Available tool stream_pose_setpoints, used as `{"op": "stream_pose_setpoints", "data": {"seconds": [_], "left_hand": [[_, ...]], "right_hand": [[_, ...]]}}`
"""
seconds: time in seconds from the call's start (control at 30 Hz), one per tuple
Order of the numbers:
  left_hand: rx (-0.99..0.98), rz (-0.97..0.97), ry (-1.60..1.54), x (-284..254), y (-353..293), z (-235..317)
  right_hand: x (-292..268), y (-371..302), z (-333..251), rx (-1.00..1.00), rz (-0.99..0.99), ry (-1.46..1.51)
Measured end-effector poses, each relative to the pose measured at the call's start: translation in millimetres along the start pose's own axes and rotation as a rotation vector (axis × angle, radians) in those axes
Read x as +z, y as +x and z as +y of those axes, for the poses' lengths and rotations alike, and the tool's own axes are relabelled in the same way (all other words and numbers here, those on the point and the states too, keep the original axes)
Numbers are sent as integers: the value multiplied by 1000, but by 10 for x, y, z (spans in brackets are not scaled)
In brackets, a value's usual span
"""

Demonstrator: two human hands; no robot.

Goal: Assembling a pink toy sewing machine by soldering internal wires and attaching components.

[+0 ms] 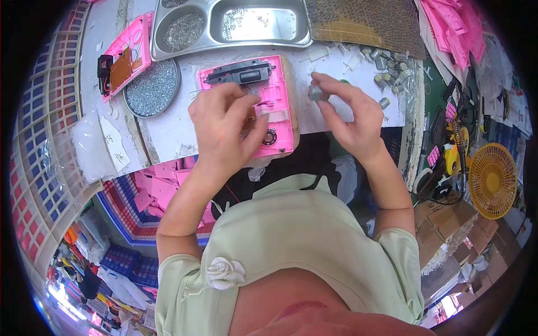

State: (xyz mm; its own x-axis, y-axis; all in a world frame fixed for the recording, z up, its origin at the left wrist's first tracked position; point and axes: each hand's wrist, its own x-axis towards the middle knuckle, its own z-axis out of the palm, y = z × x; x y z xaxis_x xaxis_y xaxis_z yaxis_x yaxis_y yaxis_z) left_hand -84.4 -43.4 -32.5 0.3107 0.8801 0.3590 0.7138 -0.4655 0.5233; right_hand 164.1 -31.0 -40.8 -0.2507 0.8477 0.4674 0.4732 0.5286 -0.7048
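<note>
A pink plastic casing [286, 84] lies on a padded block on the worktable in front of me. Across its far end sits a black plastic module [241, 74], and a small round black part [270, 136] is set near its front end. My left hand [221, 123] is over the casing's left side, fingers curled inward; whatever they hold is hidden. Between the thumb and index finger of my right hand [356, 120] is a small silvery cylindrical motor [317, 93], held just right of the casing. Several similar motors [392, 75] lie in a group beyond that hand.
A steel compartment tray [204, 25] with small metal parts stands at the back. Left of the casing are a round dish [178, 78] of screws and another pink casing [137, 36]. Below the table edge, a crate [120, 210] holds pink pieces. A yellow fan [493, 179] is at right.
</note>
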Motion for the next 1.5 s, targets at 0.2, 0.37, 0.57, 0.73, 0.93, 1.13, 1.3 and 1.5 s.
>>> {"op": "stream_pose_setpoints", "data": {"seconds": [0.2,0.37,0.57,0.73,0.93,1.13,1.3,1.5], "left_hand": [[142,-43,90,188,58,26],[113,-40,23,52,-156,-34],[64,-51,-15,-11,-305,-137],[10,18,-78,-180,-191,-343],[-115,84,230,-207,-142,-686],[-185,65,193,-199,-212,-629],[-141,87,128,-204,-251,-666],[-80,156,43,-264,-173,-509]], "right_hand": [[123,137,60,113,-125,76],[302,261,89,35,-202,34],[354,290,36,98,-274,-41],[315,339,-30,132,-334,-101],[324,477,-257,45,-415,-323],[341,601,-390,-68,-564,-564],[390,622,-362,-26,-614,-542],[299,583,-225,-14,-482,-353]]}}
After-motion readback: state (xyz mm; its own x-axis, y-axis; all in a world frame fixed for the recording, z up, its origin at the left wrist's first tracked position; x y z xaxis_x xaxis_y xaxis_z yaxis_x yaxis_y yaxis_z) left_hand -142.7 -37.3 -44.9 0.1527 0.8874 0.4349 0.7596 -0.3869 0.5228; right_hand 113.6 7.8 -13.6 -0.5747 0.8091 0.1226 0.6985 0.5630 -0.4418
